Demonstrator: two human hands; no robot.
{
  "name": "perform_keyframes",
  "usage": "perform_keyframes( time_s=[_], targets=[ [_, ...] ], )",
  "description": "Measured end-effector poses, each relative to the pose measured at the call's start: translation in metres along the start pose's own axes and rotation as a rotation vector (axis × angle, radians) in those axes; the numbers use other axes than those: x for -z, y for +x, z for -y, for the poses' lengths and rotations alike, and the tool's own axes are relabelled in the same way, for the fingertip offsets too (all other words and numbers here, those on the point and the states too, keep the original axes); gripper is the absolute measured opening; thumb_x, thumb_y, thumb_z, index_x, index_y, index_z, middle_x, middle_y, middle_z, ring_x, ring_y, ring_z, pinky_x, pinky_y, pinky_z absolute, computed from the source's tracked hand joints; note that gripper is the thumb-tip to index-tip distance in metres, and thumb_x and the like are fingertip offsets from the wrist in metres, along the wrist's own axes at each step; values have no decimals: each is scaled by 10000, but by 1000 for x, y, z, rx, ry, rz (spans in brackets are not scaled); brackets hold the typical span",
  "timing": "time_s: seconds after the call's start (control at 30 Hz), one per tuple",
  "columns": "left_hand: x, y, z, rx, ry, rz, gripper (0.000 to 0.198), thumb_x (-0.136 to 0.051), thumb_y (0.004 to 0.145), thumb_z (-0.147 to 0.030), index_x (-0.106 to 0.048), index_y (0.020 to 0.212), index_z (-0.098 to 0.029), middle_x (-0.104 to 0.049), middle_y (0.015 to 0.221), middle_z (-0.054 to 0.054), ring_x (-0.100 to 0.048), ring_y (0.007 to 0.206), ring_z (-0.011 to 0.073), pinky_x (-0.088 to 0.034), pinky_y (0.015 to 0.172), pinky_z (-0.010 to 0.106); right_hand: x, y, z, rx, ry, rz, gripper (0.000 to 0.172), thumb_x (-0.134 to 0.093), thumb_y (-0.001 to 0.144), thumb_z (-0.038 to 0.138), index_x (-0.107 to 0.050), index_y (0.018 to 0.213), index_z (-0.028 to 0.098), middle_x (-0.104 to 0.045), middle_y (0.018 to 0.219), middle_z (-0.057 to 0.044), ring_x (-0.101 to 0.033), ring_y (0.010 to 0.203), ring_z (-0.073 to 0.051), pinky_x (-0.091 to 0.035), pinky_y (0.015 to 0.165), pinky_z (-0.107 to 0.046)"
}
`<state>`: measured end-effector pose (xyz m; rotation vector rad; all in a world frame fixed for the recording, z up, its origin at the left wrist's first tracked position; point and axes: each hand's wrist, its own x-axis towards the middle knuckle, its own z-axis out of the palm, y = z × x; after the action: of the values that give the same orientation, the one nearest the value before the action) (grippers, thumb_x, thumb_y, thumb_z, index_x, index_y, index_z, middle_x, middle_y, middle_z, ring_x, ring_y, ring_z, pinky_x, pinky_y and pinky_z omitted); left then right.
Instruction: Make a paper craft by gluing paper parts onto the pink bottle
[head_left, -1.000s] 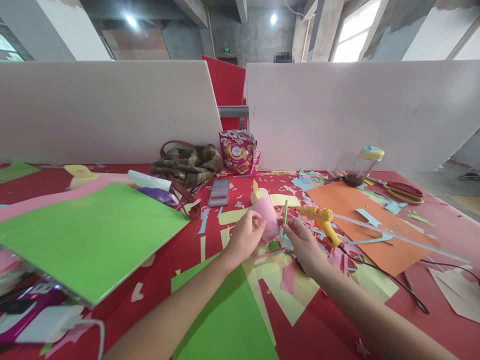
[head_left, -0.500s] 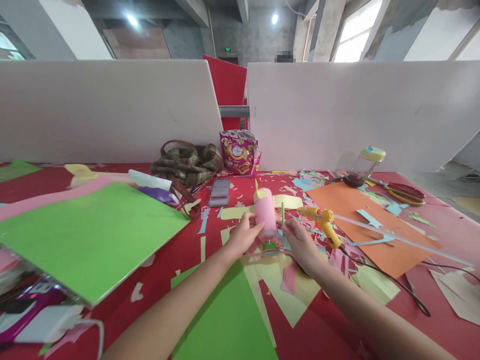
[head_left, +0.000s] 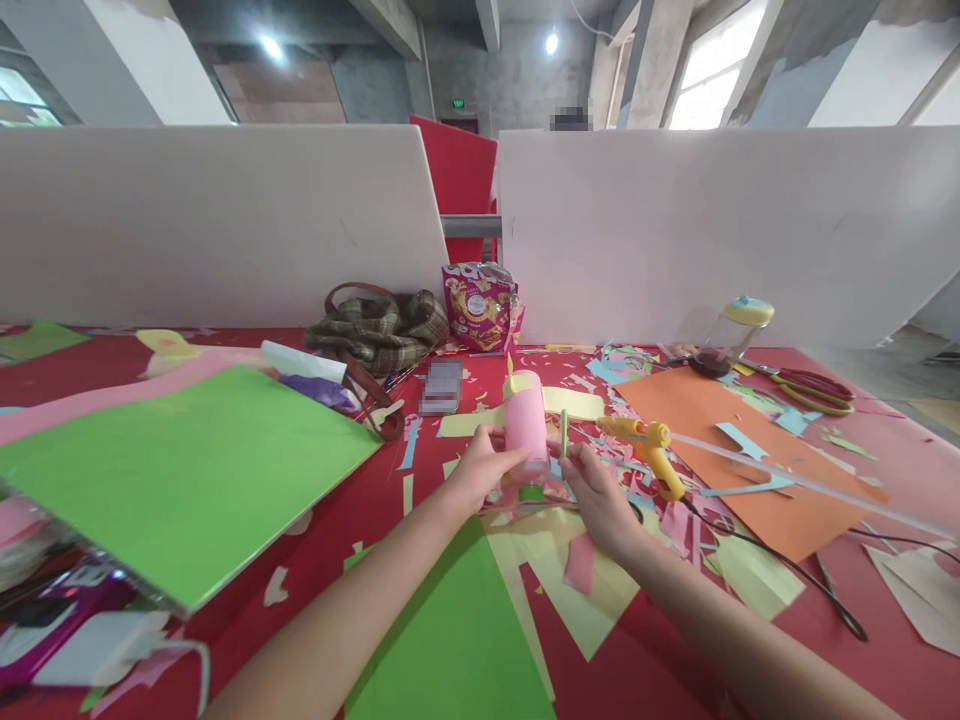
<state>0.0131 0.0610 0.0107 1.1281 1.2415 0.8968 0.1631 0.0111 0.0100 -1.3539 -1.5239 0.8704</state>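
Observation:
A bottle wrapped in pink paper (head_left: 526,420), its green cap (head_left: 531,492) pointing toward me, is held by my left hand (head_left: 484,468) around its left side. A yellow paper piece (head_left: 511,374) sticks up at its far end. My right hand (head_left: 589,485) pinches a thin green strip (head_left: 564,434) upright, just right of the bottle. Pale yellow paper strips (head_left: 574,403) lie on both sides beyond the bottle. Under the hands are pale yellow sheets and a green sheet (head_left: 450,630).
A yellow glue gun (head_left: 658,460) with its cable lies right, on orange paper (head_left: 795,500). Behind are scissors (head_left: 814,388) and a clear jar (head_left: 726,340). Left stands a large green board (head_left: 187,470); a plaid bag (head_left: 379,328), snack bag (head_left: 480,308) and phone (head_left: 441,386) lie farther back.
The bottle and my left hand have shifted slightly left in view. The green strip, still in my right hand, has moved a little toward the left too.

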Motion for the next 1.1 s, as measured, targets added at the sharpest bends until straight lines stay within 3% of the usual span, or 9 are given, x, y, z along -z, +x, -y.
perform_keyframes(
  time_s=[0.17,0.37,0.53,0.67,0.8,0.93,1.1],
  targets=[
    [0,0,-4,-5,-125,-13,389,-676,568,-223,-389,824,-168,-528,847,52,-572,739,167,-476,644,313,-1,-1,2,61,0,-4,173,-338,799,366,-395,736,216,-504,717,-3,-460,653,-143,-360,584,-258],
    [-1,-1,-8,-47,-200,-41,341,-654,587,-212,-377,779,-163,-517,783,29,-561,725,147,-461,656,294,-1,-5,11,119,-24,24,163,-327,814,338,-350,701,222,-442,647,14,-408,571,-125,-354,520,-244],
    [4,-2,-11,-43,-225,2,322,-641,598,-236,-384,779,-166,-517,749,11,-563,663,123,-460,614,265,0,-7,15,141,7,62,140,-312,823,321,-357,736,222,-500,765,-16,-459,660,-133,-386,538,-240],
    [9,-6,-23,33,-282,86,295,-618,606,-231,-391,788,-179,-541,680,-14,-555,552,109,-455,510,247,7,-3,15,213,-63,4,101,-343,812,283,-422,804,220,-558,824,-34,-510,748,-156,-400,649,-287],
    [19,-15,-41,146,-268,100,204,-581,626,-287,-451,741,-180,-523,543,-47,-528,459,102,-421,425,211,18,1,19,319,-211,-26,76,-398,780,234,-461,820,225,-587,825,-32,-542,770,-169,-406,664,-292],
    [30,-18,-50,274,-224,155,252,-521,646,-399,-525,648,-147,-530,465,-5,-507,406,123,-369,339,202,26,6,27,450,-259,-67,86,-395,783,206,-476,803,228,-593,887,-42,-547,841,-170,-413,712,-296],
    [33,-14,-49,150,-310,198,224,-485,659,-364,-552,613,-155,-562,479,7,-520,430,130,-417,420,224,38,17,39,579,-341,-165,73,-444,770,180,-501,794,217,-584,776,-30,-539,738,-144,-422,646,-269]
  ],
)
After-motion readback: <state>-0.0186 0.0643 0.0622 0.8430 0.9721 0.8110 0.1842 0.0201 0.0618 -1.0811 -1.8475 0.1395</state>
